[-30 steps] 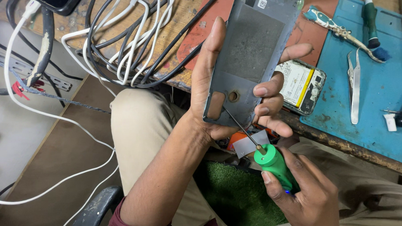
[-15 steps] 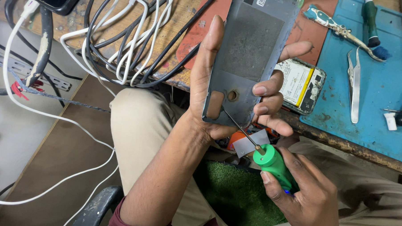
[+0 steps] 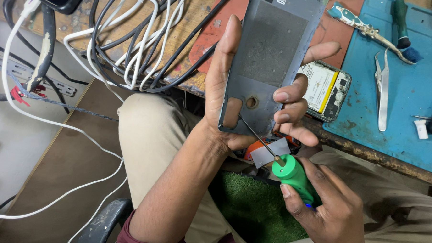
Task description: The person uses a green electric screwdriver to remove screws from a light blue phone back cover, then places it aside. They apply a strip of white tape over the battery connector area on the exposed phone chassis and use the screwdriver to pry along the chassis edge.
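From the head view, the left hand (image 3: 236, 103) grips a grey phone back cover (image 3: 275, 61) upright, thumb along its left edge and fingers curled over its right edge, above the lap. Just below it, the right hand (image 3: 332, 212) is clenched around a green-handled screwdriver (image 3: 293, 174), whose thin shaft slants up so the tip touches the cover's lower edge beside a round hole (a larger rounded cutout sits left of that). Right of the left hand's fingers, an opened phone with a battery (image 3: 327, 89) lies on the worktop (image 3: 191, 20); further right, tweezers (image 3: 382, 89) rest on a blue mat (image 3: 408, 109). White and black cables (image 3: 132, 42) tangle well left of both hands.
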`<state>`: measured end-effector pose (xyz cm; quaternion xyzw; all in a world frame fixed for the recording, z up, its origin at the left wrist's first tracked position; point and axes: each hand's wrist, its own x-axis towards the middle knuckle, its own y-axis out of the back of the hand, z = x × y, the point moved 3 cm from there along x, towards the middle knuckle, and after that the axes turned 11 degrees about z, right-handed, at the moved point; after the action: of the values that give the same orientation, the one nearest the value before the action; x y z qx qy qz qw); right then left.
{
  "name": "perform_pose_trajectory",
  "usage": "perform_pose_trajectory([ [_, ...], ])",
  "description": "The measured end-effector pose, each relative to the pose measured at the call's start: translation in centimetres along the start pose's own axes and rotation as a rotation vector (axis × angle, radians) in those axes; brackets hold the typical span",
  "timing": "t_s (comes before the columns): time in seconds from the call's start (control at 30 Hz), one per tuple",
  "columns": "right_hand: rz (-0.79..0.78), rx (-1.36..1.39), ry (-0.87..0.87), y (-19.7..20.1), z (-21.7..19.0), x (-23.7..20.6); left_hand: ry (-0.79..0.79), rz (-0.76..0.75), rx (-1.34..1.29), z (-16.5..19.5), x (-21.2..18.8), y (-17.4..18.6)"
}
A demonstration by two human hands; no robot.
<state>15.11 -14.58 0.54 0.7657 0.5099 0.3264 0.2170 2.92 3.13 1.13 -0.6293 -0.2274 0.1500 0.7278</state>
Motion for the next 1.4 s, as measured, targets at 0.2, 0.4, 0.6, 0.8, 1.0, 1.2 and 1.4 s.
perform_pose_trajectory([
  [0.2,0.011,-0.014,0.004,-0.1,-0.1,0.1,0.011,-0.018,0.005,-0.1,0.1,0.2],
  [0.4,0.006,-0.013,0.004,0.0,-0.3,0.1,0.027,-0.028,-0.021,0.0,0.1,0.1],
  [0.6,0.002,0.003,0.003,-0.1,-0.3,0.0,0.029,-0.057,-0.032,0.0,0.2,0.2],
  [0.8,0.007,-0.001,0.018,-0.1,-0.1,0.0,0.024,-0.071,-0.037,0.1,0.2,0.3],
  [1.0,0.004,-0.003,0.051,-0.2,-0.3,0.0,0.024,-0.069,-0.035,0.3,0.1,0.2],
  [1.2,0.017,-0.007,0.021,-0.2,-0.1,-0.2,-0.075,-0.048,0.026,0.3,0.0,0.3],
  [1.4,0.124,-0.062,-0.029,0.4,0.3,0.0,-0.273,0.053,0.148,0.7,-0.5,-0.7],
])
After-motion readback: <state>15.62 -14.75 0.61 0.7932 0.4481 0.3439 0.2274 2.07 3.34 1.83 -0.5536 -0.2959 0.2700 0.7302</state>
